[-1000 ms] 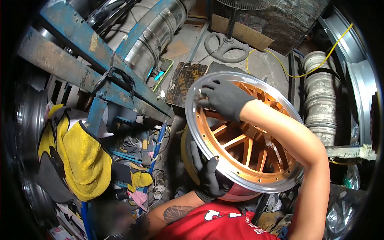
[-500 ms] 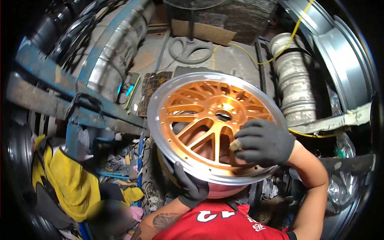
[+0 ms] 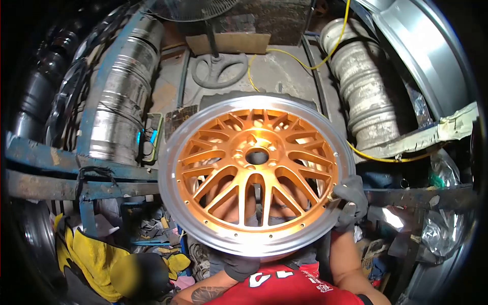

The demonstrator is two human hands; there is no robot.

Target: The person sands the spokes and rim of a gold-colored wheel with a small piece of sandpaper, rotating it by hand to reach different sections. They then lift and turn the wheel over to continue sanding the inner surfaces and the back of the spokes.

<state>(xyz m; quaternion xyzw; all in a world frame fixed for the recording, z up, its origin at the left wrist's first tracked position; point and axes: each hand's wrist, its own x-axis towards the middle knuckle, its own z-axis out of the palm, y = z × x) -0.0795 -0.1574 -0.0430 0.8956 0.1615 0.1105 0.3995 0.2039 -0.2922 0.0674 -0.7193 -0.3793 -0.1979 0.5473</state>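
Note:
A car wheel rim [image 3: 256,147] with copper-orange mesh spokes and a polished silver lip is tilted towards me above my lap. My right hand [image 3: 351,201], in a dark grey glove, is at the right side of the lip with its fingers curled. A small tan piece [image 3: 331,195] shows at its fingertips, against the orange edge. Below the near lip is my left hand [image 3: 243,265], also in a dark glove. The rim covers its fingers.
Stacked bare metal wheels [image 3: 119,112] lie at the left, and dusty ones [image 3: 363,86] at the right. A pedestal fan [image 3: 213,63] stands ahead. A yellow hose [image 3: 310,67] crosses the floor. Blue metal bars [image 3: 46,155] and a yellow cloth [image 3: 91,259] are at the left.
My right hand has moved from over the lower right spokes out to the right lip. The rim has turned and sits further left in view. My left hand's fingers have gone beneath it.

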